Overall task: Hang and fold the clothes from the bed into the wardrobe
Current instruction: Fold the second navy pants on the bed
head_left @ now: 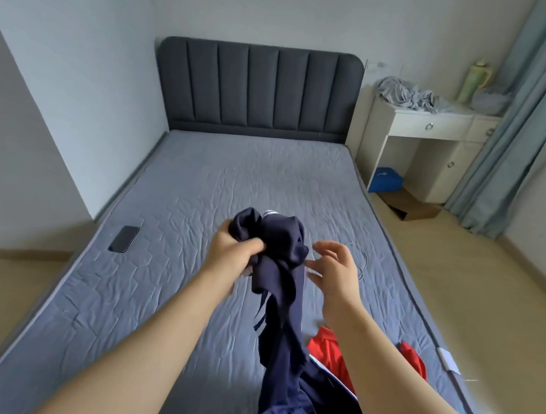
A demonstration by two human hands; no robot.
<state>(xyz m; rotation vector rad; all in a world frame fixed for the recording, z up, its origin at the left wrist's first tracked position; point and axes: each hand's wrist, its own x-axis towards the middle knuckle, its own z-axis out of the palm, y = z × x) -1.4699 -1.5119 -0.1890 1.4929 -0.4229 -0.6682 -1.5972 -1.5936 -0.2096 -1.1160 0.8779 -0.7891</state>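
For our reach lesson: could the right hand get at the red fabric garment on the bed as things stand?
Likely yes: the right hand is open and empty, and the red fabric garment lies beneath its forearm; the hanging navy cloth garment covers only one edge.

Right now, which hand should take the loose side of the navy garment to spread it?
Right. The right hand is open and holds nothing, just beside the edge of the navy garment. The left hand grips the bunched top and holds it up, so freeing it would probably drop it.
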